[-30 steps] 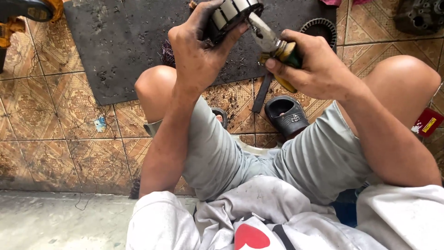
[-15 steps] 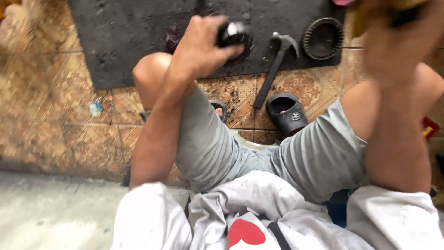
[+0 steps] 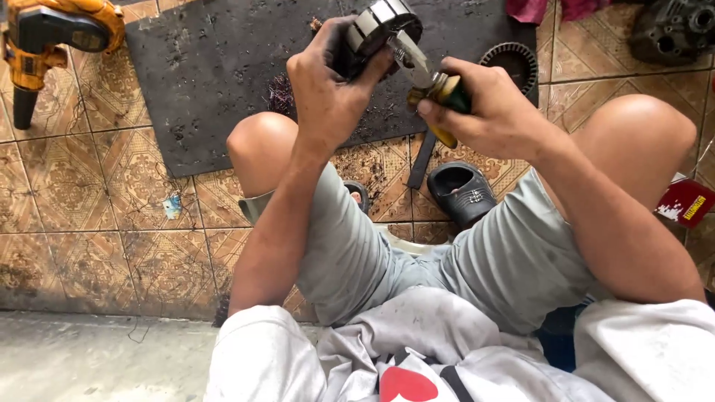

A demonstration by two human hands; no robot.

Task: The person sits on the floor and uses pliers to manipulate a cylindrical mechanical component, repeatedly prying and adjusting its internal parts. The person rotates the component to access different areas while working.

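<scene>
- As we read the head view, the left hand (image 3: 328,89) is wrapped around a dark cylindrical motor core (image 3: 376,30), fingers curled over its near side and thumb on the far rim; the core is held in the air above the black mat (image 3: 208,82), at the top middle of the frame, clear of the floor.
- While the core is gripped, the right hand (image 3: 491,112) is closed around the yellow-and-green handles of a pair of pliers (image 3: 428,74); the metal nose of the pliers meets the core's edge, though we cannot tell whether it bites on a wire or only touches.
- We judge the core heavy for its size and stiff: laminated metal segments show pale on its rim; it should not flex or crush under a firm grasp.
- We judge the surface grimy and possibly greasy, so slip is a risk; the ribbed outer wall, where the left hand now sits, looks the safest hold; the frayed copper strands (image 3: 281,95) beside the mat suggest thin windings, which would bend or cut skin.
- Around the person: a ring-shaped toothed part (image 3: 514,63) lies on the mat's right edge; a yellow power drill (image 3: 56,37) lies on the tiled floor (image 3: 89,193) at upper left; a dark sandal (image 3: 462,192) sits between the knees; a long dark tool (image 3: 421,160) lies just beside it.
</scene>
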